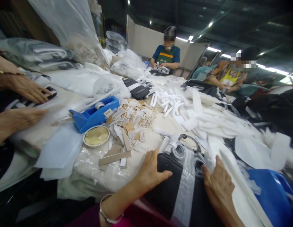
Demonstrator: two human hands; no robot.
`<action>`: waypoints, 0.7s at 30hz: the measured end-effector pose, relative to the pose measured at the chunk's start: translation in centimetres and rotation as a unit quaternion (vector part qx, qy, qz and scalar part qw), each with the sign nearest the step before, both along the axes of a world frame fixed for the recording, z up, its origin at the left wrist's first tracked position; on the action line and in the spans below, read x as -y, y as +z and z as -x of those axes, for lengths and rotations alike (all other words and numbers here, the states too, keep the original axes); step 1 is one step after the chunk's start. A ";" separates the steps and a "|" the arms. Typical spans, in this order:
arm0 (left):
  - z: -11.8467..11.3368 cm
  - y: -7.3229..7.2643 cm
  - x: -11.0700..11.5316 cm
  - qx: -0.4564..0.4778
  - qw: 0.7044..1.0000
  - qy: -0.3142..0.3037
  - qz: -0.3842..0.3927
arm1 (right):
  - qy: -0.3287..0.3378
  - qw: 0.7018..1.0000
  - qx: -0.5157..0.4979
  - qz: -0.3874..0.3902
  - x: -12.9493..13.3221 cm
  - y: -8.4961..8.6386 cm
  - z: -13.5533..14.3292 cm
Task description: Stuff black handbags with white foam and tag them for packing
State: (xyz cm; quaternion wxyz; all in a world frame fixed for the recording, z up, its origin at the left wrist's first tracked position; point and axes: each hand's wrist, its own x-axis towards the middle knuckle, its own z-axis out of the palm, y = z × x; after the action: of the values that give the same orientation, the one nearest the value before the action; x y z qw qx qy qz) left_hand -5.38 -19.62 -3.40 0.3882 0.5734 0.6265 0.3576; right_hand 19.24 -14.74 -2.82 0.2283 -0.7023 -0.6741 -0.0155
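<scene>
A black handbag [166,186] stands in front of me at the table's near edge, with a clear plastic strip [184,189] running down its front. Its dark handle [190,138] rises at the top, with wrapped, coiled clear-plastic pieces [179,152] beside it. My left hand [148,170] grips the bag's upper left edge, thumb across the front and fingers along the side. On the opposite side, my right hand [218,183] holds the right edge, thumb against the bag and fingers behind. The bag's bottom is out of view.
Left of the bag lie stringed tags [134,116], cardboard strips [115,157], a round tin [96,136] and a blue tape dispenser [94,113]. White foam pieces [170,102] spread behind. Another blue dispenser [271,192] sits right. A co-worker's hands [25,86] work at left; two people stand across.
</scene>
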 end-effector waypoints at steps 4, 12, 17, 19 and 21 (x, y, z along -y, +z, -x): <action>-0.3 -0.8 -0.5 0.020 1.000 0.007 0.000 | 0.254 0.956 0.038 -0.144 -1.7 1.8 4.7; 1.2 -0.5 1.6 0.150 0.987 0.023 0.053 | 0.555 0.813 0.140 0.103 -5.2 2.6 14.9; 1.9 -0.9 3.1 0.246 0.962 0.066 0.099 | 0.555 0.811 0.157 0.099 -5.0 2.5 14.1; 1.6 -1.1 2.8 0.262 0.956 0.078 0.103 | 0.566 0.806 0.146 0.098 -5.0 2.4 13.9; 1.2 -1.4 2.3 0.278 0.952 0.081 0.100 | 0.566 0.806 0.137 0.104 -5.0 2.5 13.8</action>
State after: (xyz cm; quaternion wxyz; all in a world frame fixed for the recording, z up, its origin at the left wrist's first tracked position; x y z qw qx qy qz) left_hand -6.56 -21.91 -4.81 0.5724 0.3562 0.5708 0.4687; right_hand 5.42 -9.77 -0.35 0.0272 -0.2060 -0.9740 0.0903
